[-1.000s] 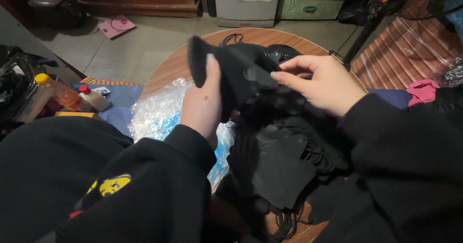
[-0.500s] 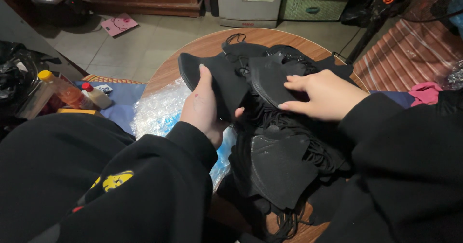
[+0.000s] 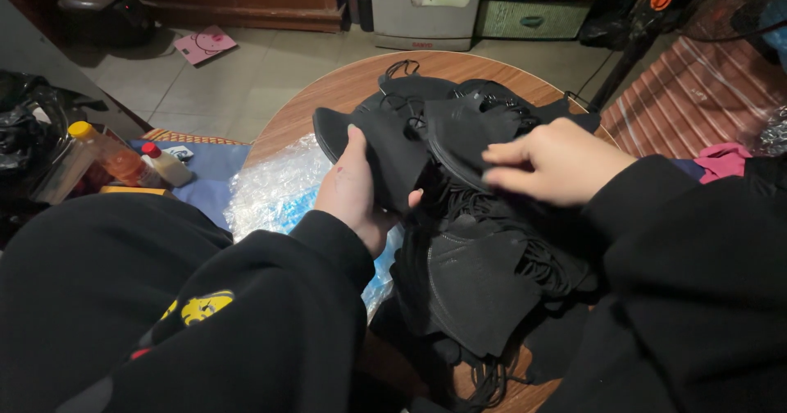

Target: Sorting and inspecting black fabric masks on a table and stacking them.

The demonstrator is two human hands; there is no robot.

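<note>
A heap of black face masks (image 3: 484,282) with thin ear loops covers the round wooden table (image 3: 328,101). My left hand (image 3: 357,191) grips a stack of black masks (image 3: 385,146) by its near edge, thumb on the side. My right hand (image 3: 553,163) rests on top of another black mask (image 3: 467,138) at the right of that stack, fingers together and pointing left. Both sleeves are black.
A crinkled clear plastic bag (image 3: 275,191) lies on the table's left part. Bottles (image 3: 164,163) and a blue cloth sit on the floor at left. A pink item (image 3: 205,42) lies on the tiles. Cabinets stand at the back, a striped mat at right.
Both hands have lowered the masks toward the table. My right hand went from pinching the raised mask to lying flat on it. The view shifted slightly downward.
</note>
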